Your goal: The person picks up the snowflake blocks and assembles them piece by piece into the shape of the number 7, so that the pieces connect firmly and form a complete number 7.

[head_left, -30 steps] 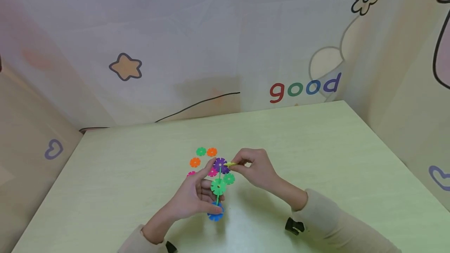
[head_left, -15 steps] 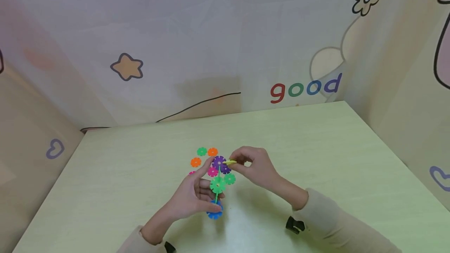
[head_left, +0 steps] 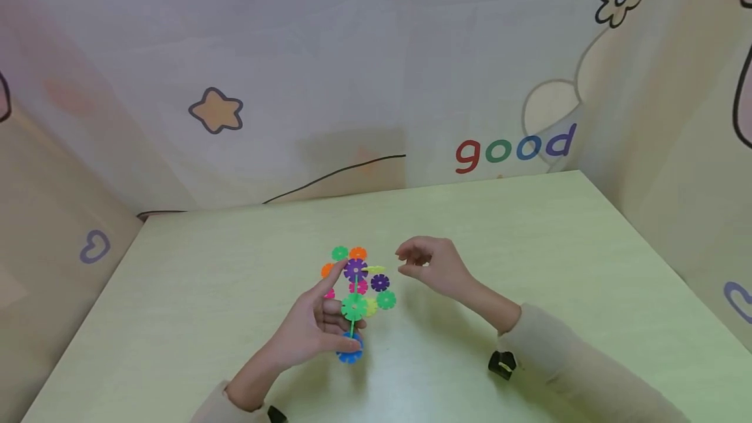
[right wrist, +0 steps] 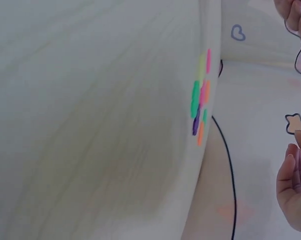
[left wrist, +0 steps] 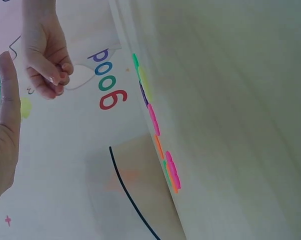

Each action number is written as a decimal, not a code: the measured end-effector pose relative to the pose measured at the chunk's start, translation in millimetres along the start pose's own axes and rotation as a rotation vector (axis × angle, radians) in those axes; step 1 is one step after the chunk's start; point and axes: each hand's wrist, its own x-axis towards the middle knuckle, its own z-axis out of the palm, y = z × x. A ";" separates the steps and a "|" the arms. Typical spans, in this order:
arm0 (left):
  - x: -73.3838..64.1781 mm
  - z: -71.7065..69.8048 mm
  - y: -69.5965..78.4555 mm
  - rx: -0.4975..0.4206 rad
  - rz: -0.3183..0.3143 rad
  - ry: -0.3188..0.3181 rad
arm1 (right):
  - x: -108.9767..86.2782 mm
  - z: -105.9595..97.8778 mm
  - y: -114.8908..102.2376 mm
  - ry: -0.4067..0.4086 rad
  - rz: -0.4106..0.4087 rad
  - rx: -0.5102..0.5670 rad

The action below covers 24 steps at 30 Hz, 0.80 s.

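Observation:
In the head view my left hand (head_left: 305, 331) holds an upright chain of joined plastic snowflake discs, with the thumb at the blue disc (head_left: 350, 355) at its bottom and the index finger by the purple disc (head_left: 355, 271) at its top. A green disc (head_left: 354, 307) faces up midway, between two green ones seen edge-on. From the purple disc's right side a yellow disc (head_left: 375, 269) sticks out edge-on. My right hand (head_left: 435, 267) hovers just right of that yellow disc, its fingers loosely bent and holding nothing. The left wrist view shows only part of the chain.
Behind the chain, loose discs lie on the pale table (head_left: 499, 234): green (head_left: 339, 253), orange (head_left: 358, 253), pink, dark purple (head_left: 380, 282), another green (head_left: 386, 299) and yellow (head_left: 371, 307). Printed cloth walls (head_left: 323, 83) stand at the back and sides.
My right hand has let go of the yellow disc and drawn back to the right and slightly up. The yellow disc stays on the purple one. My left hand has shifted slightly left with the chain.

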 end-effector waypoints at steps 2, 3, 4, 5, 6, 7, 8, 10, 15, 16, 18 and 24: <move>-0.9 -0.9 -0.3 0.002 0.010 0.000 | 3.4 0.0 4.4 -0.013 0.027 -0.002; -1.5 -1.2 -0.4 0.003 0.013 0.001 | 5.2 0.2 6.8 -0.024 0.040 -0.003; -2.0 -1.6 -0.3 0.008 0.016 0.001 | 7.1 0.7 9.4 -0.038 0.055 -0.006; -2.5 -2.0 -0.3 0.011 0.018 0.001 | 9.2 1.3 11.6 -0.053 0.072 -0.011; -3.0 -2.3 -0.1 0.011 0.018 0.002 | 11.2 2.0 14.1 -0.069 0.087 -0.021; -3.5 -2.7 0.2 0.007 0.015 0.004 | 13.5 3.0 17.2 -0.087 0.099 -0.030; -4.1 -3.1 0.6 0.008 0.011 0.009 | 15.7 3.9 19.2 -0.103 0.113 -0.035; -5.2 -3.9 1.7 0.004 -0.002 0.018 | 20.5 6.0 23.0 -0.136 0.141 -0.041; -8.7 -6.9 4.5 0.004 -0.015 0.041 | 30.4 10.1 29.7 -0.225 0.177 -0.044; -9.2 -7.4 4.9 0.006 -0.011 0.040 | 31.8 10.9 31.3 -0.241 0.178 -0.047; -10.0 -8.4 4.8 0.005 0.005 0.034 | 33.8 12.4 34.3 -0.271 0.183 -0.044; -10.6 -11.1 3.4 -0.023 0.026 0.017 | 40.5 19.7 42.7 -0.374 0.217 -0.044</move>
